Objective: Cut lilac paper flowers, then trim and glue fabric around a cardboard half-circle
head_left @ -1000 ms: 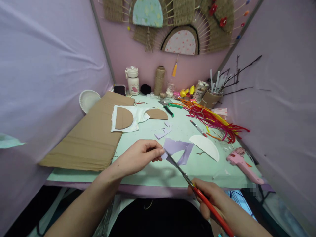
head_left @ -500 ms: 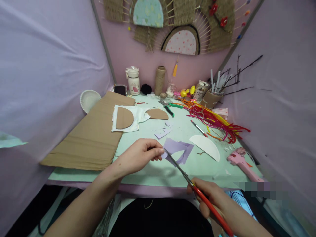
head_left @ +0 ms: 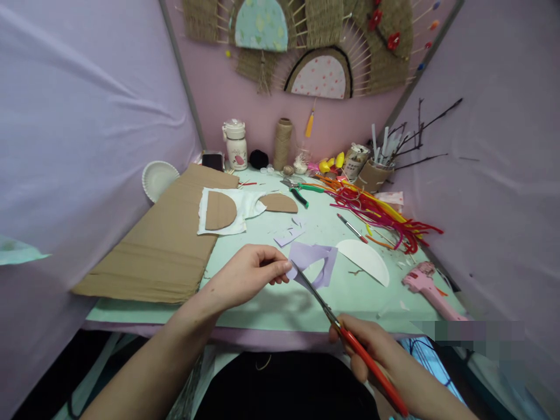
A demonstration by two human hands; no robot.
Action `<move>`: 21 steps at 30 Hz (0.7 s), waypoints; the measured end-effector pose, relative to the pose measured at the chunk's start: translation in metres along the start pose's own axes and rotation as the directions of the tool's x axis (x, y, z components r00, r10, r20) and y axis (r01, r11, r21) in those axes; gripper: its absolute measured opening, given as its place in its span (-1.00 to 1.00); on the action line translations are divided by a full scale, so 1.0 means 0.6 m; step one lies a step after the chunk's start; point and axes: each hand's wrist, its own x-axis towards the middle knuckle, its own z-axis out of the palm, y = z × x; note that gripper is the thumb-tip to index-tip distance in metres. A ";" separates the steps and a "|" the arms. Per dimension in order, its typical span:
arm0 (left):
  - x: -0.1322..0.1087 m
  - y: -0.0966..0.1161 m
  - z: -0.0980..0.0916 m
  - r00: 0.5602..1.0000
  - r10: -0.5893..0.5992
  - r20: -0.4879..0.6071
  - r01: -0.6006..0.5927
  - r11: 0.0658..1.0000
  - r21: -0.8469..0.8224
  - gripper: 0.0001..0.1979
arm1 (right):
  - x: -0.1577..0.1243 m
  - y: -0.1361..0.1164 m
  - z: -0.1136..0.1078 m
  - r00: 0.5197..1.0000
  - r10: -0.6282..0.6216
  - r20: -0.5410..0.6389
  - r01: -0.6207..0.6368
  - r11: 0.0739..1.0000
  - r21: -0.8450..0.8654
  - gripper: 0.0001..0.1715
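Note:
Between the thumb and fingers of my left hand [head_left: 262, 267] is a small piece of light purple paper [head_left: 293, 272]. My right hand [head_left: 371, 341] is closed around the red handles of long scissors [head_left: 326, 308]. Their blades point up and left, the tips touching or right beside the piece at my left fingertips. Just behind the blades there is a larger purple paper sheet [head_left: 304, 252] with an oval hole in it. Smaller purple scraps [head_left: 289, 236] lie farther back, and a white half-round paper [head_left: 367, 261] rests to the right.
A large cardboard sheet [head_left: 153, 245] covers the table's left side. Cardboard half-rounds [head_left: 221, 210] lie on white cloth. Green-handled pliers [head_left: 301, 195], a pen [head_left: 351, 227], red and orange pipe cleaners [head_left: 376, 216] and a pink glue gun [head_left: 424, 284] sit behind and right. A white bottle [head_left: 236, 146] stands at the back.
The larger purple sheet has shifted slightly left, and its right-hand edge now looks narrower. Both hands and the scissors stay almost in place.

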 end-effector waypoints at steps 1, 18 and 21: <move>0.000 0.000 0.000 1.000 -0.002 0.001 0.002 1.000 0.003 -0.80 | 0.000 0.001 0.000 1.000 -0.004 0.001 0.004 1.000 -0.002 -0.85; -0.001 -0.001 0.003 1.000 0.000 0.003 0.000 0.999 0.051 -0.79 | 0.006 0.012 0.004 0.996 0.084 0.014 -0.085 0.995 0.045 -0.76; 0.001 -0.003 0.007 1.000 0.003 -0.003 -0.003 0.999 0.050 -0.78 | 0.006 0.004 0.002 0.995 0.095 0.028 -0.097 0.994 0.056 -0.79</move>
